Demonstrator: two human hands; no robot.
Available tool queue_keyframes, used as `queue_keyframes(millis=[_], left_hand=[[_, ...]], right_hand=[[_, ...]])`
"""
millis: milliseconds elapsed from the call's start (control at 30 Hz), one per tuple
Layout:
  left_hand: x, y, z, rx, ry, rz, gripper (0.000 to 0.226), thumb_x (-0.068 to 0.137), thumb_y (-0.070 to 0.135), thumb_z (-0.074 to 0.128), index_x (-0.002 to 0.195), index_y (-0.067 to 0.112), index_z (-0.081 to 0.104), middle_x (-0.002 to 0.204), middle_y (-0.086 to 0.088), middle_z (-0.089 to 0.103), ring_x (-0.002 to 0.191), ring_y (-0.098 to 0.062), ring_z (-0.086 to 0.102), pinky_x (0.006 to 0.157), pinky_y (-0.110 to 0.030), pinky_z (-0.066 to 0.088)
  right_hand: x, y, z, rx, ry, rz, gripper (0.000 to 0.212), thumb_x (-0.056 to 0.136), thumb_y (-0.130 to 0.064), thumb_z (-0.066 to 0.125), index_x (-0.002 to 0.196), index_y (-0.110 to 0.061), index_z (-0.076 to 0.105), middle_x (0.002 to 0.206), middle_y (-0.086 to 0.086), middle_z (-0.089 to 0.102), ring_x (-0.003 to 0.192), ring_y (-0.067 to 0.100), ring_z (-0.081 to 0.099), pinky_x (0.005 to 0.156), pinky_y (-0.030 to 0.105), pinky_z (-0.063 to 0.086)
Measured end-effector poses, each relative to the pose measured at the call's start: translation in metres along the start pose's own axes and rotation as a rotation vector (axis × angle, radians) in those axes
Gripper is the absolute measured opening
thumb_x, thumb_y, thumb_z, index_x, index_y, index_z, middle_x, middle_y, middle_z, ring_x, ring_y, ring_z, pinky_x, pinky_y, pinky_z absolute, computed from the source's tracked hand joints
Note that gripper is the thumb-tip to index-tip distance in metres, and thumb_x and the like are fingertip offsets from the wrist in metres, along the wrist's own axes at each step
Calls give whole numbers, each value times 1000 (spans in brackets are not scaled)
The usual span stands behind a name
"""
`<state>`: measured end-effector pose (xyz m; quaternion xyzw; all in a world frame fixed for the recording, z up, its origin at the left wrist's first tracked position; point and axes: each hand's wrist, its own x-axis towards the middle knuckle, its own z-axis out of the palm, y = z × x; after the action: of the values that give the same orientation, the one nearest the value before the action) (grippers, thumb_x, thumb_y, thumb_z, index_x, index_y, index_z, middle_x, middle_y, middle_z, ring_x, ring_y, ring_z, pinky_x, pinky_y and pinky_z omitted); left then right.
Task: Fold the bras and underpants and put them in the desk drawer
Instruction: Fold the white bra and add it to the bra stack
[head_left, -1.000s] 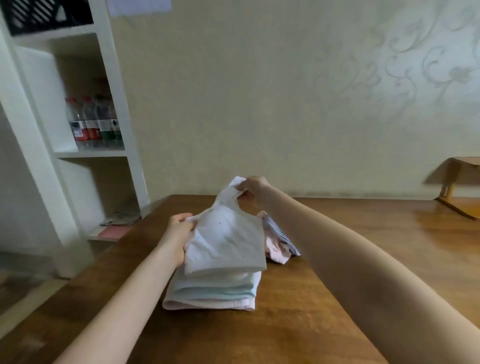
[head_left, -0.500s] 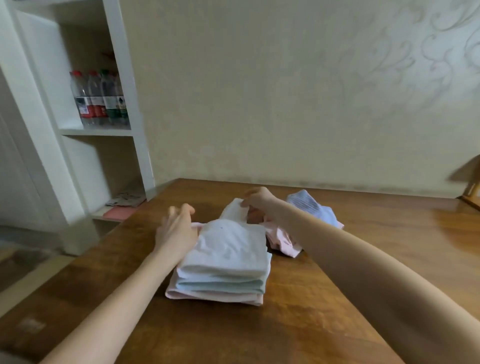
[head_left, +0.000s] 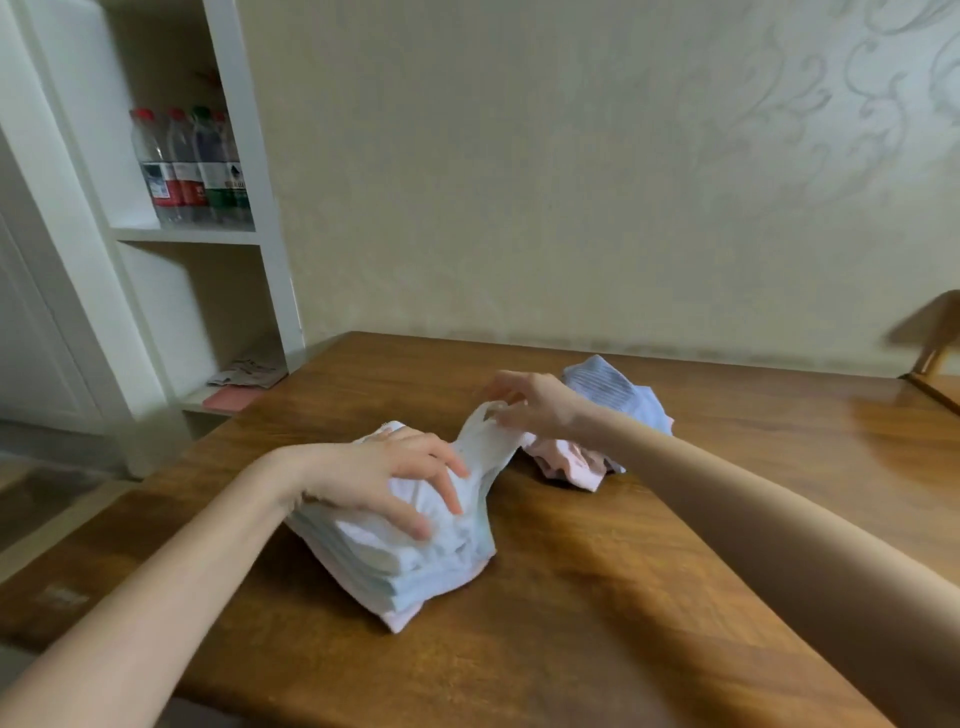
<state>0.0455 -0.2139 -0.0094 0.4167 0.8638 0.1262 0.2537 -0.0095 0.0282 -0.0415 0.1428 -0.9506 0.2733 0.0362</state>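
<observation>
two bare hands work over a brown wooden desk (head_left: 597, 623). nearest the camera, left of centre on the desk, lies a stack of folded garments (head_left: 415, 571): pale blue and white layers over a pink one at the bottom. the left hand (head_left: 379, 478) rests on top of the stack, fingers spread and only lightly bent, pressing the cloth down and gripping nothing. the top layer, a white garment (head_left: 483, 452), rises from the far edge of the stack. the right hand (head_left: 535, 405) pinches that raised end between thumb and fingertips. just beside the stack, to its far right, lies an unfolded pink garment (head_left: 566, 465), with a blue striped garment (head_left: 613, 389) touching its far side. farther left, off the desk, a white shelf unit (head_left: 272, 260) holds bottles (head_left: 192, 166) with red and green caps; papers (head_left: 247, 371) lie on a lower shelf. a patterned wall (head_left: 571, 182) closes the view.
</observation>
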Motion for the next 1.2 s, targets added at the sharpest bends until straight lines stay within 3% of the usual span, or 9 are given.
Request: queue_keyframes(millis=[100,200,300,400,533,667,900,1067,1200], left_hand=[[0,1,9,-332,310,-39,36,73,62,63,66,26,66,112,21,59,116,2,48,103,-36,37],[6,9,21,-54,706,-212,36,73,58,65,94,29,59,121,13,47,119,-10,45,101,-36,40],[4,11,32,169,531,-406,74,74,67,57,136,36,31,144,8,22,134,-17,26,108,-42,32],[2,9,40,125,461,-438,82,73,71,54,141,42,19,150,8,16,136,-17,24,104,-41,37],[2,10,45,127,547,-430,84,74,69,56,142,40,18,150,9,16,136,-16,25,102,-39,40],[3,9,50,112,625,-452,89,71,70,57,142,38,14,149,7,15,135,-17,28,101,-37,42],[2,10,53,38,695,-455,94,70,70,58,143,38,9,151,3,14,136,-20,28,100,-39,41],[-1,10,55,43,666,-466,94,73,68,58,145,38,6,152,4,9,138,-20,23,102,-38,38],[0,12,56,59,668,-471,91,74,68,57,145,37,8,151,4,11,137,-19,24,102,-36,38]], right_hand=[[-12,15,7,-144,-71,42,39,93,-42,48,130,-30,48,127,2,57,122,20,45,101,39,39],[-21,16,3,-13,32,16,36,94,-44,49,121,-24,59,120,-1,62,115,16,49,97,34,42],[-26,1,-9,154,108,7,22,88,-34,58,102,-19,67,103,-4,65,95,14,56,74,25,44],[-26,-7,-20,-143,-94,114,28,86,-30,62,111,-18,58,103,0,60,87,17,58,68,27,47],[-25,-9,-21,163,-180,261,22,85,-7,66,104,-10,55,99,9,58,65,16,65,49,18,52],[-15,-23,-42,569,14,203,17,84,12,54,95,-1,59,83,11,59,54,13,65,47,22,55],[19,-40,-24,1025,89,-59,23,86,11,51,89,-10,61,84,4,61,78,16,61,78,29,53],[30,-27,3,491,169,148,16,89,1,56,102,-7,61,98,12,61,67,18,64,53,24,56],[31,-9,10,1,18,240,24,85,-8,55,102,-19,67,100,1,62,89,18,63,75,31,55]])
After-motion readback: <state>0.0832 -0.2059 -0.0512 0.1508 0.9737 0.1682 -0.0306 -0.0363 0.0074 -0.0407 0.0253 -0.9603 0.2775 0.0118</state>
